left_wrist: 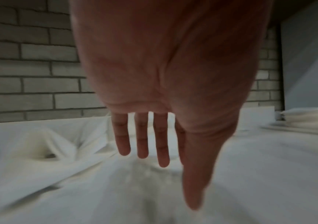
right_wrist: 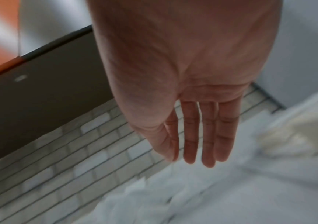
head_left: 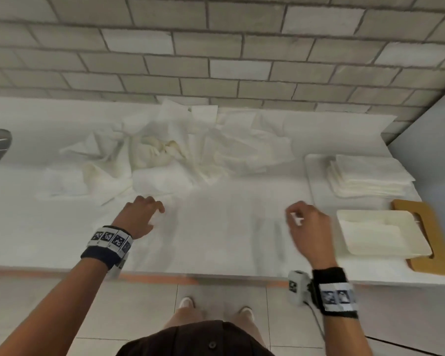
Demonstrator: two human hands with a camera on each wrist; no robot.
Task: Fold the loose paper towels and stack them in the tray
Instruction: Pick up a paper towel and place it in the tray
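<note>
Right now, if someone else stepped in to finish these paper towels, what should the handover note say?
Left hand: empty, fingers relaxed, over the near edge of the loose paper towels.
Right hand: empty, fingers loose, hanging above the counter left of the tray; no grip on anything.
Loose paper towels: a crumpled heap at the back and middle of the counter, against the brick wall.
Tray: far right, already holding a stack of folded towels.
Also nearby: a square white plate on a wooden board, in front of the tray.
Done: several towels folded and stacked.
Left: fold the remaining heap and add each to the stack.
</note>
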